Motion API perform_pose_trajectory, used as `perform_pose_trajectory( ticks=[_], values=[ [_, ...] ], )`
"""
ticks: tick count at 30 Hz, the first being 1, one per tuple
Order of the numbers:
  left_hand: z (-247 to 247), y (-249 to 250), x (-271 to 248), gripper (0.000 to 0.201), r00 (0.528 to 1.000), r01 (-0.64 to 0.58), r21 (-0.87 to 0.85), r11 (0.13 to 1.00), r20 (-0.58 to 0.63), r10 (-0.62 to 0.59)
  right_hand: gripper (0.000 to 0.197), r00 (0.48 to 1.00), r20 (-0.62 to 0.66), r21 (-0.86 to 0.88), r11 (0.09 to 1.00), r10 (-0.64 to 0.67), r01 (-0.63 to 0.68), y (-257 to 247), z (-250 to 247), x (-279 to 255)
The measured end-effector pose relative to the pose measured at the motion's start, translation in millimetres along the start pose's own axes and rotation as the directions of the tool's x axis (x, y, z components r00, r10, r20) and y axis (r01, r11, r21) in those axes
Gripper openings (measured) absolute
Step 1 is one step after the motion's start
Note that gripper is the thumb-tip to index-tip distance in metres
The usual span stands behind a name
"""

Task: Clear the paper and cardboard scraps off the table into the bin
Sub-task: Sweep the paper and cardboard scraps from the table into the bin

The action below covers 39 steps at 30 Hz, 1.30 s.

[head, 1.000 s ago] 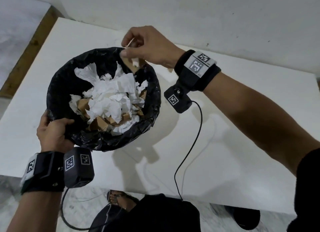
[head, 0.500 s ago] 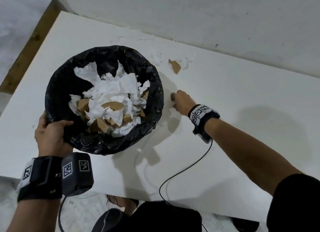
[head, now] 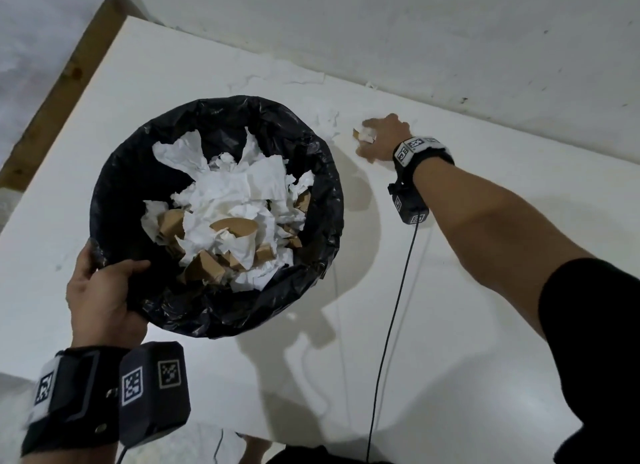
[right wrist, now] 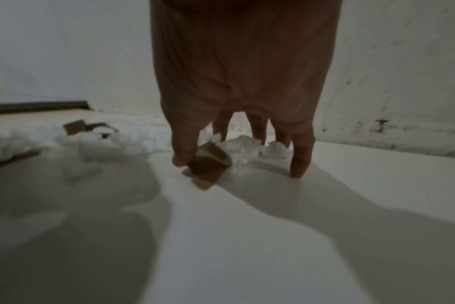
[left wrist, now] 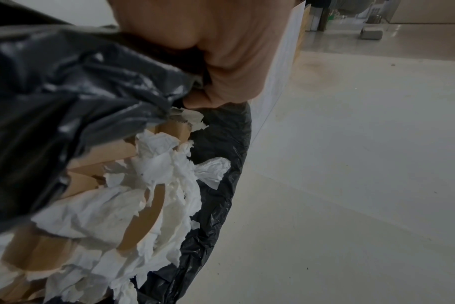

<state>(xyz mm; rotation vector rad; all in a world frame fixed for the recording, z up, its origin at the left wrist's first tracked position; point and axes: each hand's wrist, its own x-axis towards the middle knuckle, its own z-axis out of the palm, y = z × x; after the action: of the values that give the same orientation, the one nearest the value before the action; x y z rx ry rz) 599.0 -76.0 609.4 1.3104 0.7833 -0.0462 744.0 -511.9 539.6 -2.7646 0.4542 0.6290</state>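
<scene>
A bin (head: 145, 173) lined with a black bag is piled with white paper and brown cardboard scraps (head: 235, 221). My left hand (head: 104, 290) grips its near rim, thumb inside over the liner (left wrist: 78, 82). My right hand (head: 377, 138) is down on the white table (head: 450, 325) near the wall, right of the bin. Its fingers (right wrist: 301, 160) are spread and stand on the table around a brown cardboard scrap (right wrist: 209, 164) and crumpled white paper (right wrist: 243, 148). The thumb touches the cardboard scrap (head: 356, 133).
More white paper scraps (head: 325, 117) lie between the bin and the wall, with another cardboard piece (right wrist: 74, 125) among them. The wall (head: 415, 48) runs close behind my right hand. A black cable (head: 391, 325) hangs from the right wrist across the table.
My right hand left the bin's far rim, where it held scraps, dropped to the table beside the bin, then reached further back onto the scraps by the wall. The left hand kept its hold.
</scene>
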Motion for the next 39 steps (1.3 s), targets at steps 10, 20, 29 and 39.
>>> perform_pose_trajectory(
  ticks=[10,20,29,39],
  values=[
    [-4,-2,9,0.064,0.999,0.032,-0.002,0.999,-0.011,-0.032,0.009,0.976,-0.180,0.128,0.980,-0.127,0.151,-12,26,-4],
    [-15,6,4,0.070,0.999,0.006,-0.074,0.997,-0.053,-0.010,0.009,0.784,-0.462,0.196,0.815,-0.414,0.546,-113,-108,-96],
    [-47,23,6,0.067,1.000,0.012,-0.095,0.995,-0.002,-0.013,0.022,0.618,-0.311,0.085,0.627,-0.722,0.775,-260,-69,-205],
    [-147,67,41,0.056,1.000,-0.013,-0.088,0.996,-0.014,0.012,0.023,0.777,-0.296,0.167,0.771,-0.555,0.614,-284,-9,-216]
  ],
)
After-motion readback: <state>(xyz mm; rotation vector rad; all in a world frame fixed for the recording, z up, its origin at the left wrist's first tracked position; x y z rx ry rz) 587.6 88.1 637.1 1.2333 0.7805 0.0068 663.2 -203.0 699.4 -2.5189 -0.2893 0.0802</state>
